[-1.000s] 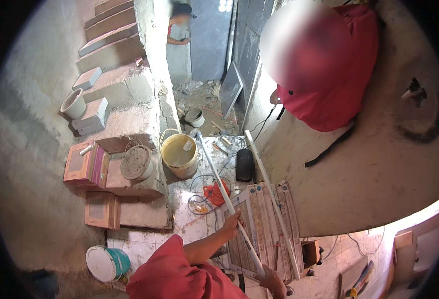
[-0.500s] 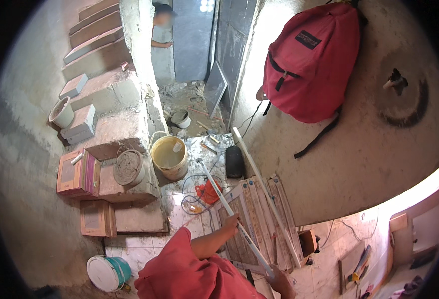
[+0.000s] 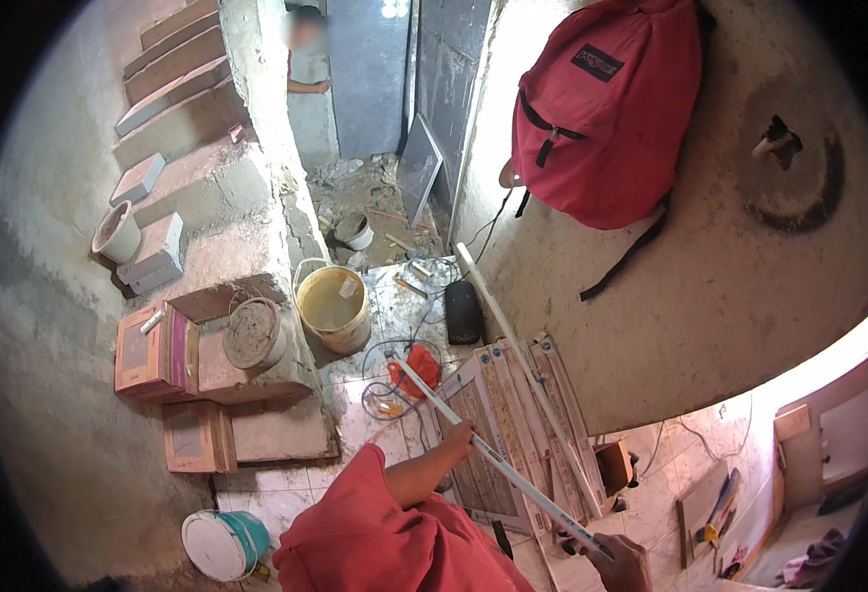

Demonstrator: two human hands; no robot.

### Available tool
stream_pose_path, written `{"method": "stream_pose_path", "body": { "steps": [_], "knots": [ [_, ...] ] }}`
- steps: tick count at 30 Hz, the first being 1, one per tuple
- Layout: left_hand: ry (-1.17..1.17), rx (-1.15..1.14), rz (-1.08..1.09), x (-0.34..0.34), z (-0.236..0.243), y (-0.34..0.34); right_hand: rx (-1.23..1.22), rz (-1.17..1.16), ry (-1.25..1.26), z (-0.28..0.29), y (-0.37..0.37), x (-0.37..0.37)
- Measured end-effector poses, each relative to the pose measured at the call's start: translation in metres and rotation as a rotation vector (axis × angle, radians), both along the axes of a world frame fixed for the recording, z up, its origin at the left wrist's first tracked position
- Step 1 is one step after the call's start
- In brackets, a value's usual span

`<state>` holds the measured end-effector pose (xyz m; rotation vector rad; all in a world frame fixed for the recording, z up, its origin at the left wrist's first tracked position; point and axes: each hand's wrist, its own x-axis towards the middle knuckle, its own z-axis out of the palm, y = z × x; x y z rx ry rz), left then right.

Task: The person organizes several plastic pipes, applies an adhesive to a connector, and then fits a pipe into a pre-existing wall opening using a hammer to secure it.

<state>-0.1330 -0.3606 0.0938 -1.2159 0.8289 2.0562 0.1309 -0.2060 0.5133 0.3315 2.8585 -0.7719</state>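
Note:
A long white plastic pipe point(image 3: 513, 474) with small dark print slants across the lower middle. Its far end hangs near a red-orange plastic bag point(image 3: 417, 370). My left hand point(image 3: 461, 435), at the end of a red sleeve, is closed round the pipe's middle. My right hand point(image 3: 619, 562) grips its near end at the lower edge; something small and dark shows beside those fingers, too unclear to name. Below the pipe lies a stack of long boxes or panels point(image 3: 498, 395), with a second white pipe point(image 3: 528, 370) resting over it.
A yellowish bucket point(image 3: 333, 314), a black rounded case point(image 3: 464, 312) and loose cables stand beyond the pipe. Concrete stairs point(image 3: 192, 197) with tile boxes point(image 3: 143, 350) and a mortar bucket point(image 3: 253, 335) rise left. A teal bucket point(image 3: 222, 545) stands nearer. A red backpack point(image 3: 607, 113) hangs right. Another person stands far off.
The held pipe has slid toward the lower right, its far end drawing back toward me. My right hand has moved to the right with it; my left hand stays near the same spot.

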Motion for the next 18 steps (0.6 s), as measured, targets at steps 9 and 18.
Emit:
{"method": "stream_pose_path", "body": {
  "steps": [9, 18],
  "knots": [
    [-0.12, -0.157, -0.056, 0.02, -0.05, 0.008, -0.567, -0.102, 0.645, -0.002, -0.014, -0.023],
    [-0.111, -0.1, -0.305, 0.034, -0.038, -0.002, -0.654, -0.286, 0.661, -0.019, -0.053, -0.059]
  ]
}}
